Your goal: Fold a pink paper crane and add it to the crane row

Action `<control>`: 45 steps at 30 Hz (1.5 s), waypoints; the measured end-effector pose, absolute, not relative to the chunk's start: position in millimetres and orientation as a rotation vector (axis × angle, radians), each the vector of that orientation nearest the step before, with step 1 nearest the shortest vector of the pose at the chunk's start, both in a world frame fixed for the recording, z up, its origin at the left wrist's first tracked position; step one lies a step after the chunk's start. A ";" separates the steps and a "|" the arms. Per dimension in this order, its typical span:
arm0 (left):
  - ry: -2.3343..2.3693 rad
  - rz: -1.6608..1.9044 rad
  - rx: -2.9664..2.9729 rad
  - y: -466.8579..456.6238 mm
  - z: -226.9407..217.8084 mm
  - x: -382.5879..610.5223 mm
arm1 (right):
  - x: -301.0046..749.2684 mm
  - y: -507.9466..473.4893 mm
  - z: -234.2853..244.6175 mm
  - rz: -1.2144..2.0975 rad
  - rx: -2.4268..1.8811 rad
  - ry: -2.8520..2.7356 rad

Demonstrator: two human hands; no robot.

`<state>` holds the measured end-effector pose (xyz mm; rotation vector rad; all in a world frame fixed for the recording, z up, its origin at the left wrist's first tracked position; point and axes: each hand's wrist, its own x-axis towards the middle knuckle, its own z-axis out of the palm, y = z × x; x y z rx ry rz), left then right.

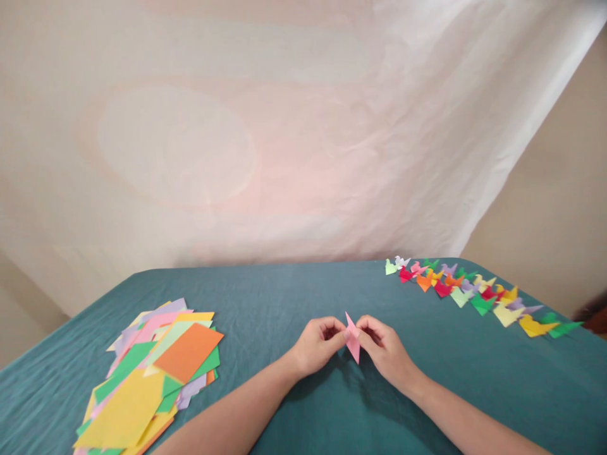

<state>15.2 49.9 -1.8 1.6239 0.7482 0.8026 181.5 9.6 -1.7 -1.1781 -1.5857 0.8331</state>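
A small pink folded paper, pointed at its top and bottom, is held up between my two hands over the table. My left hand pinches its left side between thumb and forefinger. From the other side my right hand grips it the same way, fingertips close to the middle. The fingers cover part of the folds, so the exact shape of the paper's centre is hidden.
A loose pile of coloured paper sheets lies at the left of the green-covered table. Rows of small folded paper birds stand along the right far edge. A pale cloth hangs behind the table.
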 end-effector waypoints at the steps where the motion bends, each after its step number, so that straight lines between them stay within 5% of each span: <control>1: 0.753 0.802 1.631 49.6 -2.2 15.1 | 181.5 9.7 -2.2 0.838 -1.173 -1.585; 45: 0.917 0.795 1.849 41.9 4.0 18.5 | 180.7 13.7 -4.4 1.084 -1.131 -1.469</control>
